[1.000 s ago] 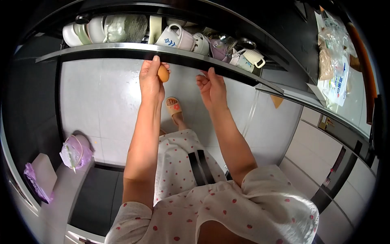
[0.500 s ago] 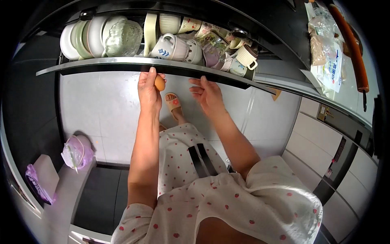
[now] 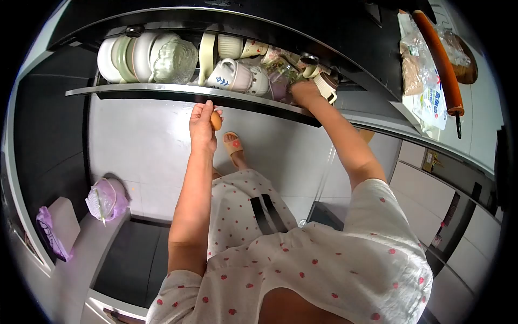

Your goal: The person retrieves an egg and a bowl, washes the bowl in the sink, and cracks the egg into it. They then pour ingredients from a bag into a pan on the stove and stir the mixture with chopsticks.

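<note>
A brown egg is in my left hand, whose thumb rests near the metal front edge of the pulled-out drawer. My right hand reaches down into the drawer's right part, among cups; its fingers are hidden. Beside it are a ribbed cream cup and a purplish cup. Further left lie a white mug with a blue flower pattern, an upright pale green dish, a clear glass bowl and several plates on edge.
The counter at the right holds plastic bags and a long orange-brown rod. On the left are a lidded-looking bin with a purple bag and a white box in purple wrap. A slippered foot stands on the floor.
The drawer has come further out, showing more dishes. My right hand has moved from below its front edge, up and right, into the cups. My left hand keeps the egg.
</note>
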A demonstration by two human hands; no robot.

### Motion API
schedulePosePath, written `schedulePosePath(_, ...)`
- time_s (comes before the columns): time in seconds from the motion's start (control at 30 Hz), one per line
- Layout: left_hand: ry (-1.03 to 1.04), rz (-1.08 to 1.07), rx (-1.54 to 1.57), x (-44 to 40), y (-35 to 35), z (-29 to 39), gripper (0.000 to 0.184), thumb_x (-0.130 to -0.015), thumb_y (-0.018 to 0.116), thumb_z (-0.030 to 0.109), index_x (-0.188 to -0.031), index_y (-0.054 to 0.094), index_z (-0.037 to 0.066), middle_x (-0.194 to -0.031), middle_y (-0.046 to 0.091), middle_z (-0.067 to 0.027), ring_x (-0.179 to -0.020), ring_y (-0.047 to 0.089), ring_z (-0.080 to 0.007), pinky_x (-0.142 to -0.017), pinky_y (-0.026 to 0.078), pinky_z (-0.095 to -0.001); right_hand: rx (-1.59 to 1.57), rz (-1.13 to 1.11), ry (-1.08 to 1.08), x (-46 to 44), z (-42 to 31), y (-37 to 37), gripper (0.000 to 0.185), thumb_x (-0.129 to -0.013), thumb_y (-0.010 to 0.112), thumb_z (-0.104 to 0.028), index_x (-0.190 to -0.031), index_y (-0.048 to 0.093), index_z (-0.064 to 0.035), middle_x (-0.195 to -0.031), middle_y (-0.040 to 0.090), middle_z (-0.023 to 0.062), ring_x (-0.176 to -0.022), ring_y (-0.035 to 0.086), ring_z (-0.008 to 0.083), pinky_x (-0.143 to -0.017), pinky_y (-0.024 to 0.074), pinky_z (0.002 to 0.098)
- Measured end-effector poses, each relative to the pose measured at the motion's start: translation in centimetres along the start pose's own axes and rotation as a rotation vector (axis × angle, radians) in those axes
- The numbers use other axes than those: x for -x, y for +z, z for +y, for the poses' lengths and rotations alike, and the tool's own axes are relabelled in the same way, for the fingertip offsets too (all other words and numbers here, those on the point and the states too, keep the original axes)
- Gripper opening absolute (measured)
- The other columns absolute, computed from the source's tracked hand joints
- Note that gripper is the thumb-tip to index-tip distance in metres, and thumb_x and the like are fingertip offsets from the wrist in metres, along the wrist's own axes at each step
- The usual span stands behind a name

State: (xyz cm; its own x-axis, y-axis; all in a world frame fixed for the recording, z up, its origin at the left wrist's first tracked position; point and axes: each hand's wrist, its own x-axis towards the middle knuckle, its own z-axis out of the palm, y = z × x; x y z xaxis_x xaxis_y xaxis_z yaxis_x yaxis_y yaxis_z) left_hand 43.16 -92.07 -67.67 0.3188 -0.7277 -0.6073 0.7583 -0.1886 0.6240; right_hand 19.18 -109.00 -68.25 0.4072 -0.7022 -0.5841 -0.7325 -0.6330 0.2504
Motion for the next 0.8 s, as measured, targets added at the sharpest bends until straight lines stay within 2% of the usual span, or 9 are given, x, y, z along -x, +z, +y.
schedulePosePath(0.03, 0.008, 0.005, -0.004, 0.1, 0.0, 0.0, 0.015, -0.086, 0.054, 0.02, -0.078, 0.047, 0.01, -0.076, 0.056, -0.0041, -0.067, 0.056, -0.0132, -0.057, 0.047, -0.0263, 0.008, -0.016, -0.029, -0.3, -0.2, -0.1, 0.025, -0.069, 0.063, -0.021, -0.087, 0.066, -0.0049, -0.088, 0.064, 0.013, -0.083, 0.061, 0.0254, -0.077, 0.0447, 0.0353)
schedulePosePath(0.1, 0.004, -0.01, -0.018, 0.1, -0.1, 0.1, 0.015, -0.085, 0.056, 0.021, -0.079, 0.047, 0.01, -0.075, 0.056, -0.0042, -0.067, 0.056, -0.0133, -0.057, 0.048, -0.0264, -0.011, -0.04, -0.046, -0.5, -0.3, -0.5, 0.025, -0.068, 0.064, -0.024, -0.084, 0.066, -0.0054, -0.087, 0.064, 0.0133, -0.083, 0.062, 0.0244, -0.077, 0.0443, 0.0354)
schedulePosePath(0.17, 0.013, -0.012, -0.019, 0.1, 0.1, 0.2, 0.016, -0.085, 0.057, 0.021, -0.079, 0.046, 0.01, -0.076, 0.056, -0.0042, -0.067, 0.056, -0.0132, -0.057, 0.048, -0.0262, 0.085, -0.039, -0.093, -0.3, -0.7, -0.7, 0.02, -0.078, 0.049, -0.013, -0.084, 0.066, -0.0063, -0.087, 0.064, 0.0108, -0.086, 0.061, 0.0237, -0.084, 0.0388, 0.0384)
schedulePosePath(0.2, -0.002, 0.026, -0.016, 0.3, 0.4, 0.3, 0.016, -0.084, 0.057, 0.02, -0.077, 0.046, 0.011, -0.073, 0.056, -0.0032, -0.064, 0.055, -0.0119, -0.055, 0.046, -0.0249, 0.089, -0.03, -0.097, -0.3, -0.5, -0.4, 0.02, -0.078, 0.049, -0.013, -0.084, 0.066, -0.0063, -0.087, 0.064, 0.0108, -0.086, 0.061, 0.0237, -0.084, 0.0388, 0.0384)
schedulePosePath(0.27, -0.017, 0.08, -0.025, 0.5, 0.9, 0.5, 0.017, -0.084, 0.057, 0.018, -0.073, 0.046, 0.011, -0.07, 0.056, -0.0026, -0.06, 0.053, -0.0108, -0.052, 0.045, -0.0233, 0.112, 0.176, -0.146, -0.4, -0.1, 0.8, 0.018, -0.076, 0.05, -0.014, -0.082, 0.066, -0.0078, -0.083, 0.064, 0.0089, -0.083, 0.06, 0.0228, -0.087, 0.0364, 0.0381)
schedulePosePath(0.3, -0.005, 0.079, -0.027, 0.4, 0.8, 0.5, 0.017, -0.084, 0.057, 0.018, -0.073, 0.046, 0.011, -0.07, 0.056, -0.0026, -0.06, 0.053, -0.0108, -0.052, 0.045, -0.0233, 0.111, 0.188, -0.148, -0.3, -0.2, 0.8, 0.018, -0.076, 0.05, -0.014, -0.082, 0.066, -0.0078, -0.083, 0.064, 0.0089, -0.083, 0.06, 0.0228, -0.087, 0.0364, 0.0381)
schedulePosePath(0.37, -0.013, 0.033, -0.084, 0.2, 0.2, 0.4, 0.018, -0.085, 0.057, 0.023, -0.078, 0.045, 0.011, -0.074, 0.057, -0.0041, -0.066, 0.056, -0.0131, -0.056, 0.047, -0.0254, 0.213, 0.337, -0.145, 0.5, -0.2, 0.3, 0.019, -0.076, 0.05, -0.015, -0.081, 0.066, -0.009, -0.085, 0.064, 0.0083, -0.084, 0.059, 0.0215, -0.089, 0.0343, 0.0365)
schedulePosePath(0.53, -0.016, 0.053, -0.1, 0.0, 0.3, 0.1, 0.018, -0.085, 0.057, 0.023, -0.076, 0.045, 0.012, -0.075, 0.057, -0.0043, -0.066, 0.056, -0.0132, -0.053, 0.047, -0.0258, 0.334, 0.313, -0.153, 3.9, 0.5, -2.9, 0.017, -0.076, 0.05, -0.016, -0.082, 0.064, -0.0099, -0.087, 0.062, 0.0071, -0.088, 0.055, 0.02, -0.083, 0.0354, 0.0336)
schedulePosePath(0.8, -0.059, 0.106, -0.122, 0.5, 1.0, 1.0, 0.017, -0.084, 0.057, 0.021, -0.074, 0.047, 0.011, -0.073, 0.058, -0.0037, -0.059, 0.053, -0.0114, -0.05, 0.044, -0.0242, 0.05, 0.417, -0.254, 10.2, 1.3, -6.7, 0.013, -0.073, 0.058, -0.019, -0.076, 0.061, -0.0071, -0.081, 0.059, 0.0076, -0.085, 0.053, 0.0218, -0.079, 0.0362, 0.0328)
